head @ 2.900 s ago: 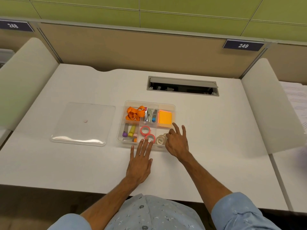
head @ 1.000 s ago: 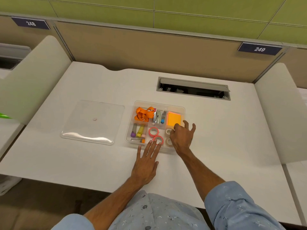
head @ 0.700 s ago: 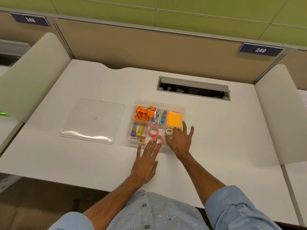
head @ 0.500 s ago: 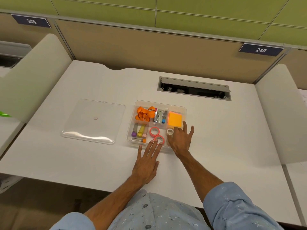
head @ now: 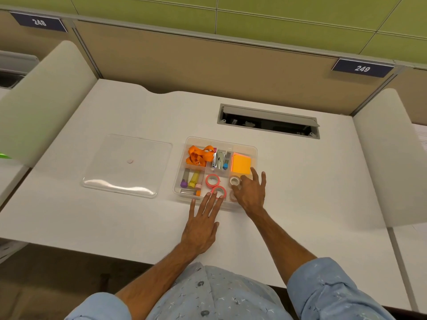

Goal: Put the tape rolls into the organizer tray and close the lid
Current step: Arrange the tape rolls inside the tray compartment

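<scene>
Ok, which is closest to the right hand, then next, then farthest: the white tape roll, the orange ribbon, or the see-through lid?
From the right hand, in the head view:
1. White tape roll: in the tray's near right compartment, right at the fingertips.
2. Orange ribbon: in the tray's far left compartment.
3. Clear lid: flat on the desk, left of the organizer tray.
</scene>
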Demonstrator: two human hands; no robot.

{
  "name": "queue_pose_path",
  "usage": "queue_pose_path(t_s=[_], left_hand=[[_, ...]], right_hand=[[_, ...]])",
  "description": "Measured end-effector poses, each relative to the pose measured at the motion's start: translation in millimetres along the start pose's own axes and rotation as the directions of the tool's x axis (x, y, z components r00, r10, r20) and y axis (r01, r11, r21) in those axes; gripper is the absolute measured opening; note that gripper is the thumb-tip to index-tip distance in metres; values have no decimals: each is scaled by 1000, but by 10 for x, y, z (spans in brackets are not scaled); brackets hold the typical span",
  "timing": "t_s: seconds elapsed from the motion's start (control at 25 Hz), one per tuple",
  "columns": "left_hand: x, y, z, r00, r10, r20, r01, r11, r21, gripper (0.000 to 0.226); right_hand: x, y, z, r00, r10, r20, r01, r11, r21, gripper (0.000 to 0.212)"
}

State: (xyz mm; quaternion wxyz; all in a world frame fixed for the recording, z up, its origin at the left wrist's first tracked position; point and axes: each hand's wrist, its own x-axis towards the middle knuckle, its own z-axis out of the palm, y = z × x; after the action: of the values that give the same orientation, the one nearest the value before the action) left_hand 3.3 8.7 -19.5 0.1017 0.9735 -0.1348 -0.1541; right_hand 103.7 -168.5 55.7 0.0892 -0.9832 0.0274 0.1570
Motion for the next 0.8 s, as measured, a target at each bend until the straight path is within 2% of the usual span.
queue_pose_path(t_s=[0.08,0.24,0.32,0.48,0.6,0.8], left_hand=[[-6,7,11,1000,-1,-14,1,1000,-1,78],[-7,21,8,999,-3,-39,2,1000,-21,78],[-14,23,7,999,3,-52,-4,1000,-23,77],[-21,30,1,998,3,-58,-4,999,-32,78],[-23,55,12,998,-4,-56,3,1000,-19,79],[-21,64,9,999,-17,-45,17,1000,5,80]], right_hand=[[4,50,-18,999,-31,-12,31,999,25,46],[-41,169,-27,989,-51,-138,63,995,83,32],[-98,237,-15,983,-73,-166,88,993,84,32],[-192,299,28,981,-184,-58,184,983,-14,36],[-230,287,66,984,-180,-6,179,980,-89,40],[-286,216,123,980,-198,28,200,976,-83,41]])
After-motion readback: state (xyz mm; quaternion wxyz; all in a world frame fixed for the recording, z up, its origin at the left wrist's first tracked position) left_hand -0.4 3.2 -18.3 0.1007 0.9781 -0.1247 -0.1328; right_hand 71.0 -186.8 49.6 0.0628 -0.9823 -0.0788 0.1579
